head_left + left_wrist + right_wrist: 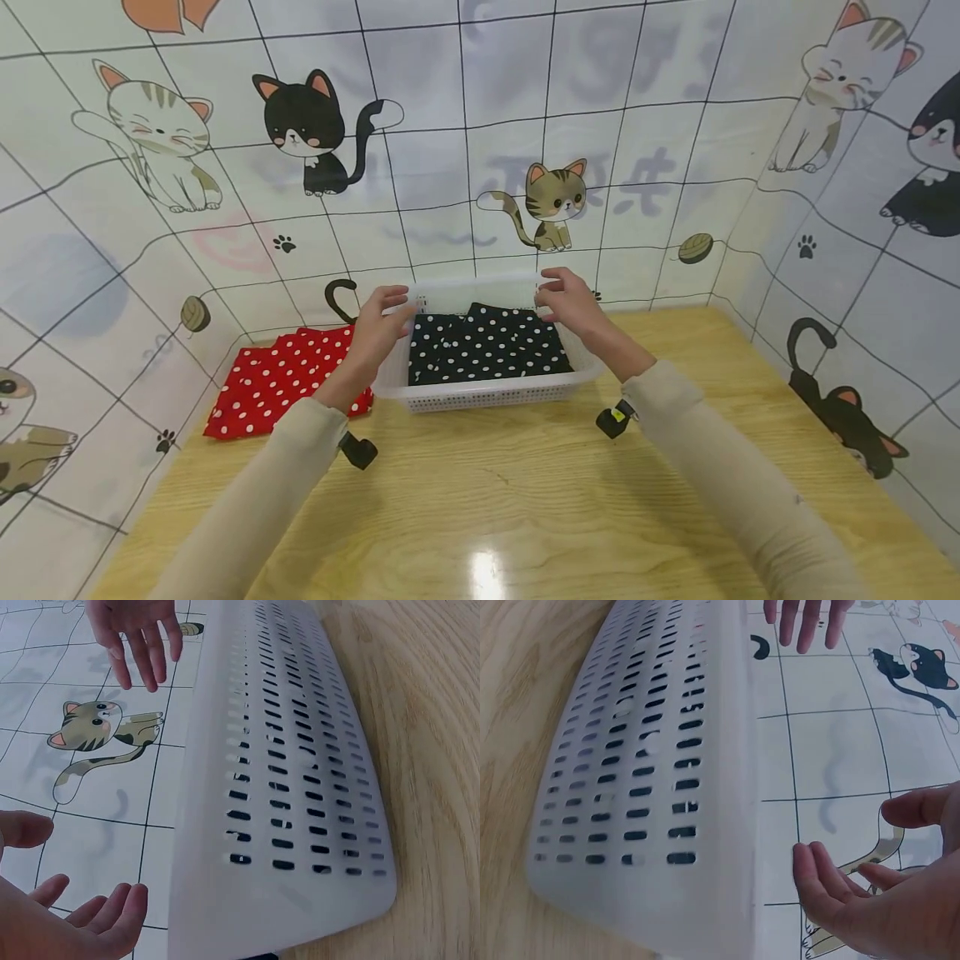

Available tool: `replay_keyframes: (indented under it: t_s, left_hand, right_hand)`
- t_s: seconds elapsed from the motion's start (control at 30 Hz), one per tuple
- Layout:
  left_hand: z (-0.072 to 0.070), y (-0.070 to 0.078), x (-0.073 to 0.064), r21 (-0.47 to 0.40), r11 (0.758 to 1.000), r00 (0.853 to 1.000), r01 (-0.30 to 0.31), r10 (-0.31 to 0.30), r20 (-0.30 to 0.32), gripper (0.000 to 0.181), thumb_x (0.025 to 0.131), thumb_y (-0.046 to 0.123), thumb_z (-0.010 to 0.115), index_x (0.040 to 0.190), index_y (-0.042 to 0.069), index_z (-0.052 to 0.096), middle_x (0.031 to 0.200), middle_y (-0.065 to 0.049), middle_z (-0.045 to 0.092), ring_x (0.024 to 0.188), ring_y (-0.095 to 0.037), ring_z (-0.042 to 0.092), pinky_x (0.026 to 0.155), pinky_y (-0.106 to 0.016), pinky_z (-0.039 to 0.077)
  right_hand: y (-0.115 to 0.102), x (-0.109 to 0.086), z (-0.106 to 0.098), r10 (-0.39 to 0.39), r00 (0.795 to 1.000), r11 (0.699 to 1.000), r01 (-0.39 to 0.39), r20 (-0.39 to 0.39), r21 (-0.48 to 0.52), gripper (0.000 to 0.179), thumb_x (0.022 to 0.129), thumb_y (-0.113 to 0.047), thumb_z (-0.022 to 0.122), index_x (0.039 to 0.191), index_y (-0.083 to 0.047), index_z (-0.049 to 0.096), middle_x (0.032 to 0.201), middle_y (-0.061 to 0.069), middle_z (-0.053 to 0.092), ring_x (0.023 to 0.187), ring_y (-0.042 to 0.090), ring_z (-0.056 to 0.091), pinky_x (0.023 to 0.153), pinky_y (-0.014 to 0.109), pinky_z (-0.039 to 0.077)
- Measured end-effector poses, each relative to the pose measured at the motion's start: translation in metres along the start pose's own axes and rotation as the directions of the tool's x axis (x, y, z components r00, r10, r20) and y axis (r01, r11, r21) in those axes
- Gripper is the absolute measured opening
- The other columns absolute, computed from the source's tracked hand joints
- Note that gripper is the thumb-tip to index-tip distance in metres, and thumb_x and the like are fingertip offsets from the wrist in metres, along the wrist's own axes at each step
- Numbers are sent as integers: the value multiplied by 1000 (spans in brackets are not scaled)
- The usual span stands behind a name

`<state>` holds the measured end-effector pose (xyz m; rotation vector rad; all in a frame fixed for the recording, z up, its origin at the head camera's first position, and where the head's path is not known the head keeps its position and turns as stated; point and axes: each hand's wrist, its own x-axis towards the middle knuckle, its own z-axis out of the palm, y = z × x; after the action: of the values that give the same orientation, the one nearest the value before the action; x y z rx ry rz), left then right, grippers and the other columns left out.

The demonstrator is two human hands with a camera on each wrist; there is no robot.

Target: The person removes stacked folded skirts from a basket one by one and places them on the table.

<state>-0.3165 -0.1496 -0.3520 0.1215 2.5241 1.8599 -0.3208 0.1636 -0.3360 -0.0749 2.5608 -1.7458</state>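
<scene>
A white perforated plastic basket stands on the table against the back wall. Folded inside it lies a black cloth with white dots; dark fabric also shows through the slots of the basket wall. My left hand hovers by the basket's left end, fingers loosely bent and holding nothing. Over at the right end my right hand is held the same way, thumb and fingers apart. Both wrist views show the hands above the rim, with a gap between fingers and basket.
A folded red cloth with white dots lies left of the basket, partly behind my left forearm. Cat-printed sheeting lines the back and sides. Wooden tabletop extends in front of the basket. A small black device hangs at my left wrist.
</scene>
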Motion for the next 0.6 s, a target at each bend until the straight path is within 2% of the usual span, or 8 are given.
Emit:
replay_keyframes:
  t_s: [0.13,0.27,0.47,0.6]
  left_hand:
    - [7,-5,6,-30,999,999,42,-41,24,56,105,31,57,155,15,39,162,-16,40,141,-37,51,118,-50,44]
    - [12,-10,8,-50,995,995,86,-84,46,58,105,29,58,156,13,36,164,-17,38,145,-38,47,119,-53,41]
    - [20,-16,9,-35,984,983,176,-174,58,62,104,32,59,158,14,34,163,-15,39,146,-37,43,120,-54,40]
    - [26,-20,11,-20,977,977,210,-209,47,64,103,33,60,159,16,34,162,-14,40,146,-38,43,119,-57,40]
  right_hand:
    - [6,1,-5,54,998,998,-54,35,13,65,100,-15,50,160,-3,28,156,25,43,140,39,51,113,55,47]
    - [12,1,-7,93,994,996,-93,58,-12,67,102,-18,50,161,-3,24,159,24,41,145,38,46,115,54,46]
    - [18,-1,-9,130,987,991,-127,91,-37,69,101,-21,50,162,-2,21,159,24,41,148,39,42,116,55,45]
    - [21,-1,-8,167,978,985,-161,122,-55,72,101,-23,50,162,-2,19,162,24,34,150,39,38,118,56,42]
